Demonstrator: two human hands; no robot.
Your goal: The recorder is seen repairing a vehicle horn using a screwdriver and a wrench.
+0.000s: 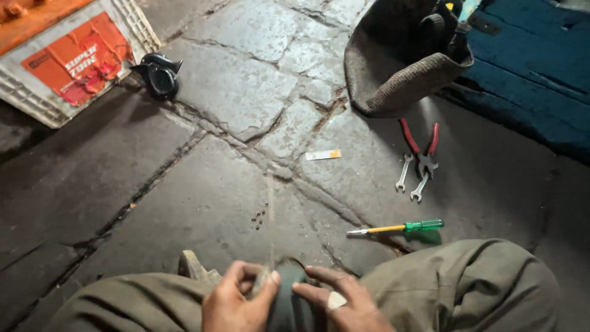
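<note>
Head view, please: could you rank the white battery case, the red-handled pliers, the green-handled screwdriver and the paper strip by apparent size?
1. White battery case, though cut off by the frame.
2. Screwdriver and pliers, alike in length.
3. Paper strip, smallest.

The cracked stone floor [233, 92] carries small screws [259, 216] near its middle, with a screwdriver [399, 228] at three o'clock of them. Pliers [423, 147] and two spanners [410, 178] lie at two o'clock, a paper slip [323, 155] at one, a bag [399, 67] beyond. A black horn [161, 75] and crate [67, 61] sit at eleven o'clock.
</note>
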